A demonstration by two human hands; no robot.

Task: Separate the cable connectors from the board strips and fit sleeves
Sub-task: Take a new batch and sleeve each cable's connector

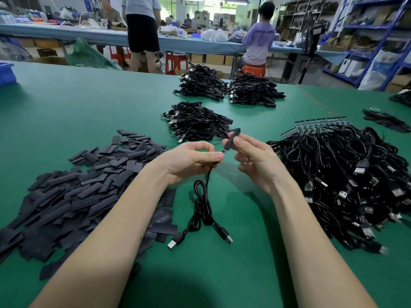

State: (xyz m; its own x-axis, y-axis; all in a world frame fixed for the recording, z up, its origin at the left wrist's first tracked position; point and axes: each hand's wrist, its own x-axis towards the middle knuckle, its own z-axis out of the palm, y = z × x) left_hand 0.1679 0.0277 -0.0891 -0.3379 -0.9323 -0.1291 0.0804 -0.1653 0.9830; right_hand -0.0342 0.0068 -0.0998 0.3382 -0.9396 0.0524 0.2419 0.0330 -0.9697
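My left hand (189,161) pinches a black cable (205,201) just behind its small connector board (224,150). The cable hangs down in loops, and two USB plugs lie on the green table (66,107) below. My right hand (253,156) pinches a flat black sleeve (232,137), whose lower end sits at the tip of the connector board. A spread of loose black sleeves (89,185) lies to the left. A big heap of cables (347,174) lies to the right, with board strips (320,125) at its far edge.
Three tidy bundles of black cables (195,125) (200,83) (253,90) lie further back on the table. A blue bin (6,73) stands at the far left edge. More black parts (387,121) lie at the far right. People work at a long bench behind.
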